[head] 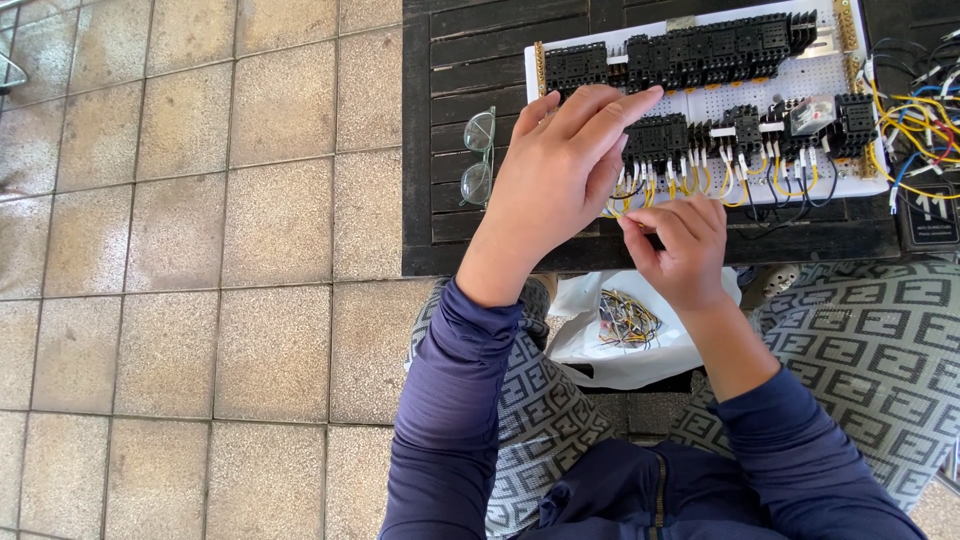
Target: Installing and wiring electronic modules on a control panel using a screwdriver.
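A white perforated panel (810, 78) lies on a dark slatted table (480, 60). It carries rows of black relay sockets (700, 45) with short yellow, blue and black wires (740, 180) along its near edge. My left hand (560, 170) hovers over the panel's left part, fingers stretched toward the sockets and holding nothing I can see. My right hand (680, 245) is at the panel's near edge, fingers pinched on a thin yellow wire (625, 205).
Clear safety glasses (478, 155) lie on the table left of the panel. A white plastic bag (620, 330) with several loose wires sits between my knees. A tangle of coloured wires (920, 120) and a black device (928, 220) are at the right. Tiled floor to the left.
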